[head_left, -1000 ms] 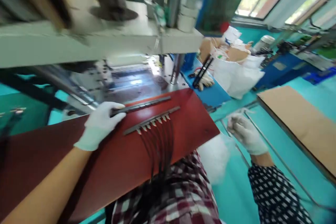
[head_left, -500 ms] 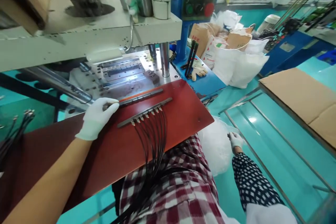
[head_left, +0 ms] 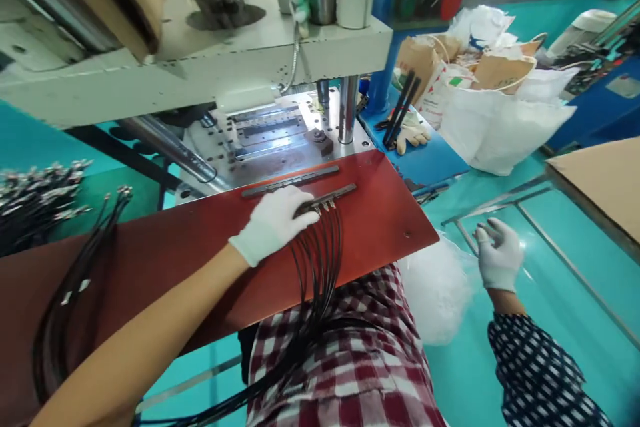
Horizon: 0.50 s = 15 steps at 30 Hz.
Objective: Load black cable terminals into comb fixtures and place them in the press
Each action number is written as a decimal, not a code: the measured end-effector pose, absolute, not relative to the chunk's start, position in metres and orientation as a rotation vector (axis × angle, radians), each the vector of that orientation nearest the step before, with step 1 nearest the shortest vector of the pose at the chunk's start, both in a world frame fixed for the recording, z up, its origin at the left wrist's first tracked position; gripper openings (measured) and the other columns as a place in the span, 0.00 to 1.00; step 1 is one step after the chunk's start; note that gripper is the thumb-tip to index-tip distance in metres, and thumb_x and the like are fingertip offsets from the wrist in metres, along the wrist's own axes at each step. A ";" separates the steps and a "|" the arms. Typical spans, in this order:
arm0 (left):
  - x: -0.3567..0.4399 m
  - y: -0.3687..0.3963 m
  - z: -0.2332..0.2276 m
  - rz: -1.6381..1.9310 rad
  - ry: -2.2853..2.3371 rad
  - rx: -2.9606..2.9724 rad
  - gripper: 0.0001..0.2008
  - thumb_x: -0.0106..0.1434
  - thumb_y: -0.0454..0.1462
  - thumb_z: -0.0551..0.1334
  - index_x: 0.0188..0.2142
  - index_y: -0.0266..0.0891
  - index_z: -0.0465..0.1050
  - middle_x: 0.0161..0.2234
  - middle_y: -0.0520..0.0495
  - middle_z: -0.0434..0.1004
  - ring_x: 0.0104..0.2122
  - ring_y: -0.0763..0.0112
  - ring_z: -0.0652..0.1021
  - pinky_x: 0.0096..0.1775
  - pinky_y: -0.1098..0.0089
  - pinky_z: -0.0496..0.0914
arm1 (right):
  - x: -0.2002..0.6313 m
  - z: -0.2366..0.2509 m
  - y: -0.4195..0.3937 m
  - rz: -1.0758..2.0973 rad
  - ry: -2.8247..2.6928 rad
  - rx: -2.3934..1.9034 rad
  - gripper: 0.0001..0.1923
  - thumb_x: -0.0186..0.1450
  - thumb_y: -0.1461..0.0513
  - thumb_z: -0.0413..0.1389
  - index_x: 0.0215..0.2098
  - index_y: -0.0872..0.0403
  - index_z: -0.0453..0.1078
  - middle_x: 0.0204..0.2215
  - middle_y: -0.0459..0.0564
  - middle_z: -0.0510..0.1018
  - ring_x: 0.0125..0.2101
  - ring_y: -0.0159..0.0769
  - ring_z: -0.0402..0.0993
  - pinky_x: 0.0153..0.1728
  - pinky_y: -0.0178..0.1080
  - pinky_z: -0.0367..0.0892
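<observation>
Cable strip (head_left: 327, 197) on board (head_left: 200, 247), 2nd strip (head_left: 290, 182) just behind, press (head_left: 280, 140) beyond.

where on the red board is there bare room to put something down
Bare patches on the red board: right of the cable bundle out to the right corner, and between the left hand and the loose cables at far left. Crowded along the back edge: two metal bars, cable ends, the hand.
</observation>
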<state>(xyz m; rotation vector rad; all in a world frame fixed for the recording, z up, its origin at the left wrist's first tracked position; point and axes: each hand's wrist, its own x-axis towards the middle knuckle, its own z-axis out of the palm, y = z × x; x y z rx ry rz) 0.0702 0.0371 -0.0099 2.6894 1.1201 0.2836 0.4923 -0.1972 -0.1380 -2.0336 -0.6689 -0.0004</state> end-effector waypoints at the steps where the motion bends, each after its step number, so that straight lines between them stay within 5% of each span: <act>1: 0.079 0.035 -0.012 0.226 1.152 2.654 0.13 0.67 0.43 0.57 0.44 0.41 0.76 0.42 0.44 0.77 0.44 0.59 0.76 0.48 0.61 0.69 | 0.479 -0.115 -0.183 -0.084 -0.807 -1.904 0.25 0.61 0.52 0.59 0.54 0.53 0.71 0.53 0.60 0.73 0.46 0.44 0.76 0.42 0.44 0.72; 4: 0.091 0.031 -0.022 0.239 1.251 2.557 0.11 0.68 0.41 0.57 0.42 0.40 0.76 0.41 0.44 0.75 0.44 0.59 0.76 0.47 0.61 0.69 | 0.417 -0.053 -0.144 0.002 -1.070 -1.656 0.13 0.64 0.55 0.59 0.44 0.51 0.76 0.46 0.56 0.77 0.47 0.43 0.74 0.46 0.44 0.71; 6: 0.089 0.031 -0.025 0.280 1.242 2.530 0.10 0.68 0.39 0.57 0.40 0.39 0.76 0.39 0.44 0.75 0.43 0.59 0.75 0.48 0.61 0.69 | 0.368 -0.030 -0.123 0.615 -1.111 -1.535 0.15 0.65 0.52 0.58 0.45 0.51 0.76 0.44 0.55 0.78 0.42 0.41 0.76 0.46 0.45 0.72; 10: 0.081 0.051 -0.016 0.428 1.182 2.505 0.10 0.68 0.38 0.56 0.40 0.39 0.75 0.39 0.44 0.76 0.42 0.61 0.76 0.47 0.61 0.70 | 0.283 -0.030 -0.090 1.854 -0.616 -0.918 0.26 0.60 0.48 0.64 0.51 0.52 0.71 0.51 0.57 0.75 0.49 0.44 0.75 0.52 0.50 0.69; 15: 0.078 0.133 0.015 0.581 1.233 2.588 0.09 0.66 0.36 0.58 0.39 0.38 0.77 0.42 0.42 0.78 0.46 0.59 0.76 0.53 0.58 0.69 | 0.217 -0.050 -0.048 2.495 -0.386 -0.566 0.25 0.56 0.53 0.68 0.46 0.56 0.71 0.46 0.55 0.77 0.48 0.41 0.75 0.55 0.46 0.64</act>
